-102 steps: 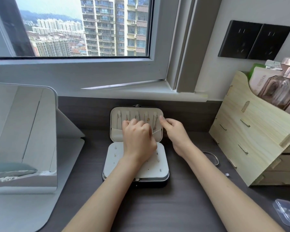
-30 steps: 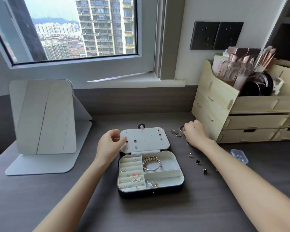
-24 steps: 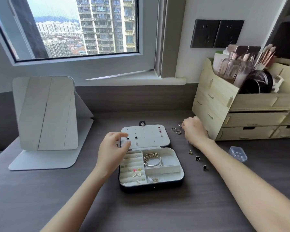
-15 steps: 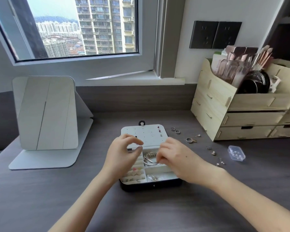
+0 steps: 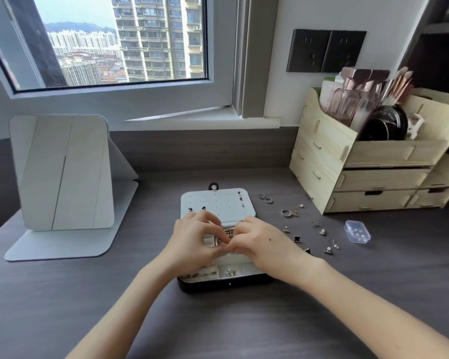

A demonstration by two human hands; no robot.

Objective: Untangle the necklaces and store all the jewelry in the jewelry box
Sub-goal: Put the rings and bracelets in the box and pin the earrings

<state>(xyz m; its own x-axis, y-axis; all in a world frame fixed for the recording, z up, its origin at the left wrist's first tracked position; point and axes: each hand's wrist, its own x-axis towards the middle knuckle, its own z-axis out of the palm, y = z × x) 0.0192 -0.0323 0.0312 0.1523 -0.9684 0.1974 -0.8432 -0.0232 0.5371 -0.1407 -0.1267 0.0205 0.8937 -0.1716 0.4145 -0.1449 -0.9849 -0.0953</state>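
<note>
The bench [image 5: 62, 294] is dark grey-brown with fine straight wood grain; the jewelry box [image 5: 228, 285] on it has a glossy black shell, cream lining and a white lid panel [image 5: 217, 206] dotted with tiny holes, dark studs and red ones. At three o'clock from the box are silver rings [image 5: 269, 200], a black clover earring [image 5: 297, 238] and a clear plastic case [image 5: 357, 231]. At two o'clock the organizer [image 5: 322, 156] is pale blond wood under black wall sockets [image 5: 325, 50], and at ten o'clock the mirror stand [image 5: 62, 172] is pale grey.
</note>
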